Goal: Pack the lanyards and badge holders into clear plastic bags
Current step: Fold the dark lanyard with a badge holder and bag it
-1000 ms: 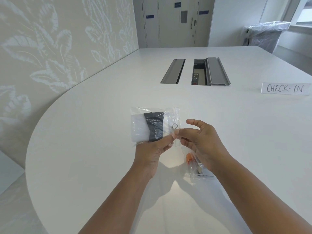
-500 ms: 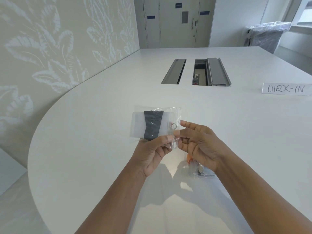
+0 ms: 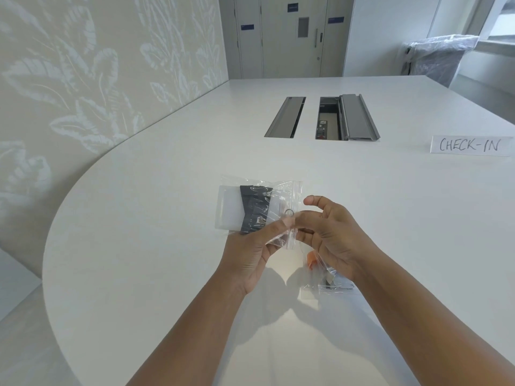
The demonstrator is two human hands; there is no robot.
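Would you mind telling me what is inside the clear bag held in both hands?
Inside the clear bag are a folded dark lanyard, a frosted badge holder and a small metal ring. The left hand covers the bag's lower corner.

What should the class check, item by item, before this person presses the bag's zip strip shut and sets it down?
1. Black lanyard fully inside the clear bag: ok.
2. Badge holder inside the same bag: ok.
3. Metal ring clear of the zip strip: cannot tell; it sits close to the opening.
4. Both hands pinching the open end, left hand and right hand: ok.
5. Zip strip already sealed: cannot tell.
6. Free table space to set it beside the second bag: ok.
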